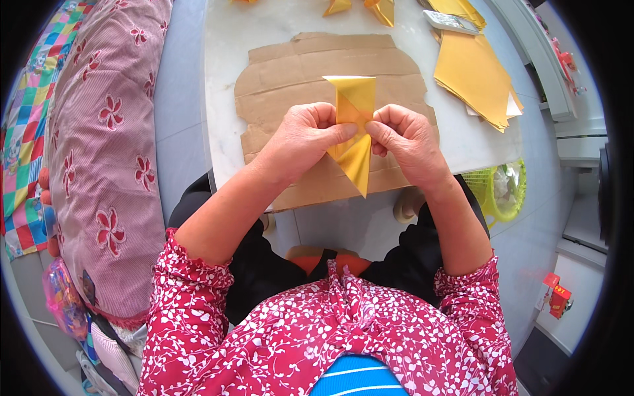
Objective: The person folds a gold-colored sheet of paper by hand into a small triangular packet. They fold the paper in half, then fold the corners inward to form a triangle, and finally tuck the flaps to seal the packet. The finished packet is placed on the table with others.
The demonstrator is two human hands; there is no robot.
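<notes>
A partly folded sheet of gold paper [357, 101] is held upright in front of me, above a flattened piece of brown cardboard [282, 74]. My left hand [309, 136] pinches its left edge between thumb and fingers. On the opposite edge my right hand [408, 138] grips it the same way, the thumb tips close together near the middle. The paper's upper part is a flat strip with a diagonal crease; its lower part narrows to a downward point. Fingers behind the paper are partly hidden.
Folded gold paper pieces [380, 11] lie at the table's [223, 64] far edge. To the right are a stack of gold sheets [470, 79] and a white remote control [450, 22]. A green plastic basket [510, 198] stands below. A pink flowered cover [111, 148] drapes furniture at left.
</notes>
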